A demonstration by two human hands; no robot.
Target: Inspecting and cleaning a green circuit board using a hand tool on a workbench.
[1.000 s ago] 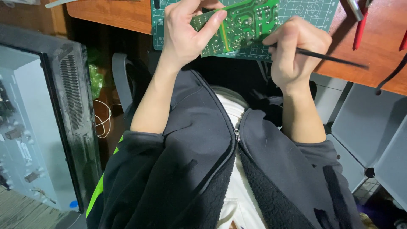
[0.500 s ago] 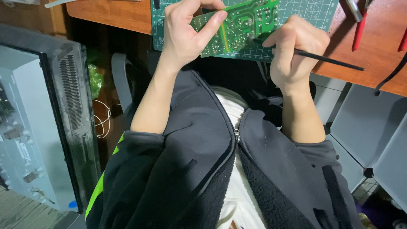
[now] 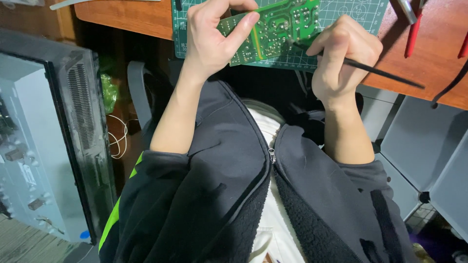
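My left hand (image 3: 212, 36) grips the left end of a green circuit board (image 3: 280, 27), solder side up, tilted over a green cutting mat (image 3: 351, 14) on the wooden desk (image 3: 131, 17). My right hand (image 3: 341, 53) pinches a thin black tool (image 3: 385, 73) like a pen. Its tip touches the board's lower right edge, and the handle sticks out to the right. Both sleeves of my dark jacket are pushed up to the elbows.
An open computer case (image 3: 44, 141) stands on the floor at the left. Red-handled pliers (image 3: 414, 29) and a black cable (image 3: 451, 85) lie on the desk at the right. Grey drawer fronts (image 3: 424, 141) sit below the desk on the right.
The black tool's handle has dipped slightly and its tip has shifted a little along the board's edge. My left hand keeps the board where it was.
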